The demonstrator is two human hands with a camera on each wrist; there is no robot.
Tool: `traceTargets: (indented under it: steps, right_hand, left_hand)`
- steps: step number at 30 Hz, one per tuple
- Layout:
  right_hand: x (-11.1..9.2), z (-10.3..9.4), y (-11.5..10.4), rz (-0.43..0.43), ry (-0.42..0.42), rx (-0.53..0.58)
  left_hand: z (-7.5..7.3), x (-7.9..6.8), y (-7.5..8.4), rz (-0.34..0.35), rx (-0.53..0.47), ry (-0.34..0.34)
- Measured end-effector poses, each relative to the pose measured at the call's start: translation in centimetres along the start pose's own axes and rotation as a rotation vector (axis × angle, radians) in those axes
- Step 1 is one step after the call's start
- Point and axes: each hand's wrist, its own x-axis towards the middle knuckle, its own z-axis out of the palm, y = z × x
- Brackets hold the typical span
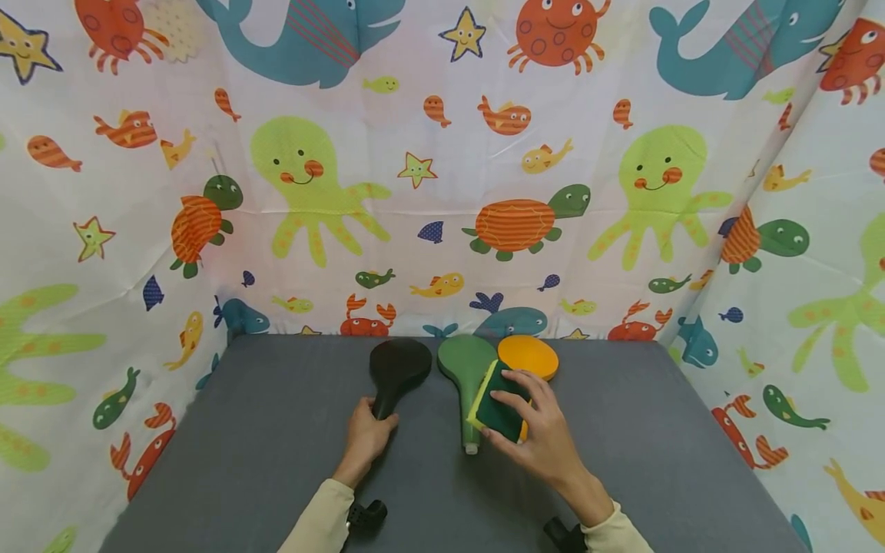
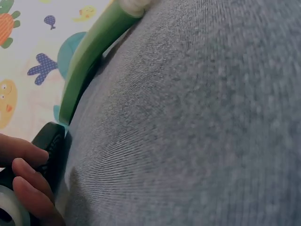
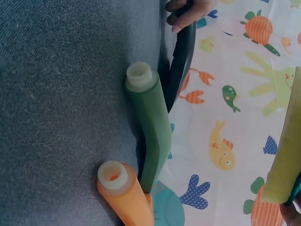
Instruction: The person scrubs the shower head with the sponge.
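My left hand [image 1: 369, 432] grips the handle of a black hand shower [image 1: 399, 364], whose round head lies toward the back of the table. In the left wrist view its fingers [image 2: 32, 181] curl about the dark handle. A yellow sponge with a dark green scouring side [image 1: 503, 405] is pinched in my right hand [image 1: 546, 442], above the table and overlapping the other showers. Between the hands lies a green hand shower [image 1: 465, 362], its pale threaded end [image 3: 140, 75] facing me. Beside it is an orange hand shower [image 1: 528, 355], its handle mostly hidden by the sponge and right hand.
The grey tabletop [image 1: 276, 430] ends at the back against a white curtain [image 1: 422, 269] printed with sea animals, which also hangs along both sides. Black devices [image 1: 368, 514] are strapped near both wrists, over light sleeves [image 1: 318, 518].
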Motion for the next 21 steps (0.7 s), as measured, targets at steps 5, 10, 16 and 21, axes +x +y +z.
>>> traceTargets:
  steps: [5,10,16,21]
  right_hand:
    - [0.3,-0.2,0.1,-0.022,0.025,0.009]
    - [0.7,-0.6,0.0,-0.042,0.051,0.007]
    - [1.1,-1.3,-0.5,-0.062,0.068,-0.001]
    - [1.7,-1.8,-1.1,-0.087,0.096,0.003]
  left_hand:
    - [-0.5,-0.2,0.1,0.026,0.004,0.047]
    - [-1.4,-0.8,1.1,0.093,0.011,0.118]
    - [-2.7,-1.8,3.0,0.128,0.001,0.113]
    - [-3.3,-2.8,4.4,0.157,0.004,0.086]
